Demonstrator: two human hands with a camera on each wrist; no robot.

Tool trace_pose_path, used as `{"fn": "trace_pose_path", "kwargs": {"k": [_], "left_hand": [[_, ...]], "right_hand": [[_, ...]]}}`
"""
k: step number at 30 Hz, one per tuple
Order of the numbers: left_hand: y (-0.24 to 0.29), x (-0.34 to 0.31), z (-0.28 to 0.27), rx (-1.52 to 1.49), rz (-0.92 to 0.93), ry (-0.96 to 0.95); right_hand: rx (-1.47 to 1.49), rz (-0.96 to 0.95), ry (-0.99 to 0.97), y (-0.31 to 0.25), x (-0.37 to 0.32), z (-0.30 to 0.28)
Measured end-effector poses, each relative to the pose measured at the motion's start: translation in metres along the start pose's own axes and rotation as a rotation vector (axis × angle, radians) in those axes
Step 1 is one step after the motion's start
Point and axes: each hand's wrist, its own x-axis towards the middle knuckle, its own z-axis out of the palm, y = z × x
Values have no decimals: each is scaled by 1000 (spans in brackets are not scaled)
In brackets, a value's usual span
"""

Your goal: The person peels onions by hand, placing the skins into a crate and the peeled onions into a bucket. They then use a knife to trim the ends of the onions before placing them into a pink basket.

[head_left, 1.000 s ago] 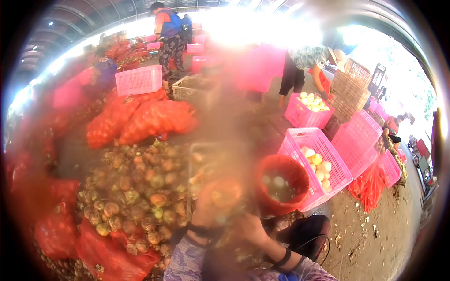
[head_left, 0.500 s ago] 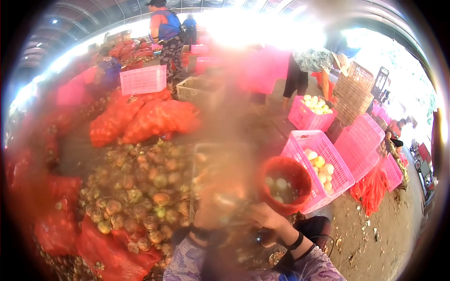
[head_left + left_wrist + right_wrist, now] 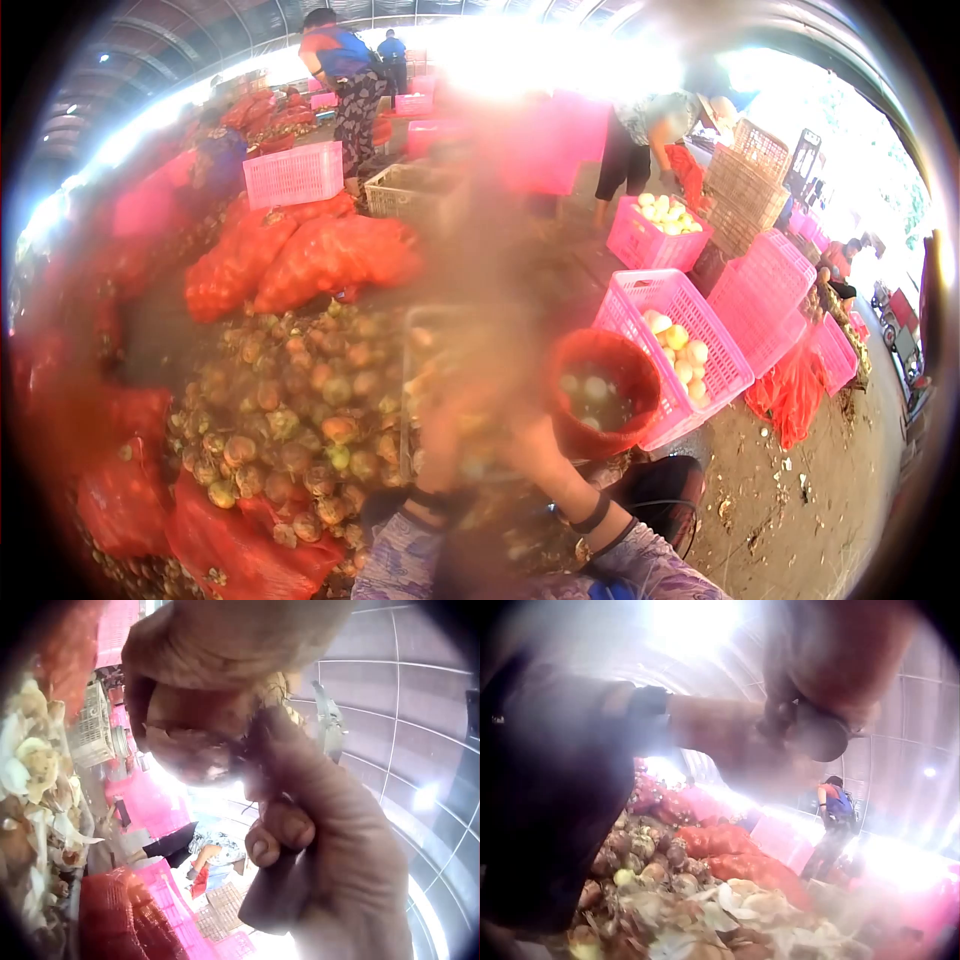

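In the left wrist view, my left hand (image 3: 232, 641) grips a brown-skinned onion (image 3: 184, 742) from above. My right hand (image 3: 341, 825) curls its fingers round the dark handle (image 3: 270, 900) of what looks like a knife, its thumb up against the onion. A grey blade (image 3: 328, 724) shows behind that thumb. From the right wrist, the handle's round end pokes out below the right hand (image 3: 840, 652), with the left hand (image 3: 735, 742) close by. A lens smear blurs both hands in the head view, left of a red bucket (image 3: 605, 440) holding peeled onions.
Unpeeled onions (image 3: 290, 400) lie heaped at the left, beside filled red net bags (image 3: 340, 250). Pink crates of peeled onions (image 3: 720, 375) stand on the right, past the bucket. Loose onion skins (image 3: 37, 772) lie close below the hands. Other people (image 3: 350, 90) work farther back.
My right hand went right, towards the bucket, then came back left beside the left hand. The left hand stays about where it was. At the back, a standing person now leans forward.
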Motion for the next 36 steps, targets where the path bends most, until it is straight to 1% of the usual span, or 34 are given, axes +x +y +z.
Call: {"fn": "trace_pose_path", "kwargs": {"k": [1,3,4,6,7,8,9,10,11,12,13,14,15,16,17,18,19,21,22,24,25,27,28,30,31,33,34,36], "left_hand": [[-12,6,-5,0,0,0],[-36,17,-16,-19,101,57],[-43,19,-19,-17,101,54],[-40,18,-15,6,178,32],[-34,12,-11,5,178,32],[-7,0,3,-134,30,37],[7,-6,10,-272,-116,42],[2,-3,7,-273,-114,44],[-7,2,1,-331,-187,62],[-10,4,-1,-390,-259,78],[-13,3,-4,-392,-256,74],[-13,1,-5,-233,-131,-46],[-12,0,-5,-72,-8,-165],[0,-6,-2,-74,-8,-169],[21,-19,3,-202,-92,-252],[33,-26,3,-331,-177,-333],[30,-21,-3,-331,-181,-334],[21,-9,-17,-42,-30,-492],[22,-9,-22,-43,-34,-487],[33,-10,-24,40,-63,-540],[31,-8,-25,41,-63,-536],[22,-1,-28,314,164,-538],[17,1,-31,315,164,-538],[11,1,-36,519,270,-477],[9,1,-38,520,270,-475],[10,0,-37,368,181,-481],[9,0,-37,368,182,-479],[9,-1,-38,338,250,-455]], "right_hand": [[169,165,9,19,-4,11],[113,166,-4,4,-6,13],[57,165,-16,-9,-9,14],[-58,163,-41,-39,-12,11],[-116,162,-55,-50,-14,11],[-174,158,-71,-55,-13,10],[-175,153,-74,-32,-12,21],[358,187,47,8,-13,41],[892,211,169,31,-12,52],[891,206,168,33,-8,45],[688,190,171,37,-2,31],[485,174,174,39,9,19],[482,173,176,7,17,-1],[312,86,221,-56,23,-32],[141,1,263,-90,30,-53],[-202,-96,241,-84,40,-64],[-204,-92,242,-85,43,-68],[189,54,231,-108,47,-74],[190,58,227,-106,48,-74],[195,-77,203,-100,51,-72],[197,-76,200,-101,51,-71],[358,79,97,-107,48,-69],[359,79,98,-105,47,-70],[-252,-70,94,-102,43,-70],[-250,-71,92,-103,40,-69],[-29,-204,244,-113,34,-70],[-28,-206,243,-109,30,-69],[-214,-257,307,-106,27,-71]]}}
